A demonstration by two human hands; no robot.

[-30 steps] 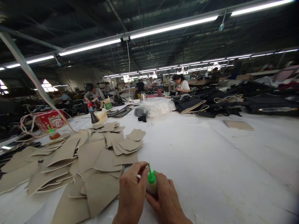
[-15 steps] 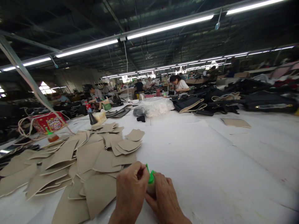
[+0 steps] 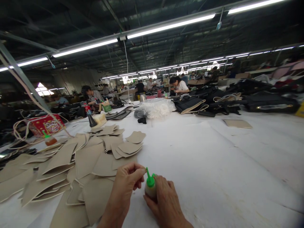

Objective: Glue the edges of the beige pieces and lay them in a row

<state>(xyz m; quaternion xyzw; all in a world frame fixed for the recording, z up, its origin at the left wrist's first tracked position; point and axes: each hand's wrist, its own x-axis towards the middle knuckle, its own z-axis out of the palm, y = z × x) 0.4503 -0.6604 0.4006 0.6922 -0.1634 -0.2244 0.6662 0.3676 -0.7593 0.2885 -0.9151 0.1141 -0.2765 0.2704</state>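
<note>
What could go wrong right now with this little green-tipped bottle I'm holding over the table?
The right hand grips the bottle while the left hand pinches at its green nozzle; a squeeze could squirt the contents onto skin. Drips might also land on the white table or the tan cut pieces lying just left of it.

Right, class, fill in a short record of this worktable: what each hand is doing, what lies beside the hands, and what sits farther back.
Right hand: closed around a small bottle, held upright
Left hand: fingertips pinched at the tip of the green nozzle; whether they grip it is unclear
Beside left hand: overlapping beige cut pieces on the white table
Far left: second bottle, red box
Farther back: plastic bag, black bags
Background: seated person
</note>
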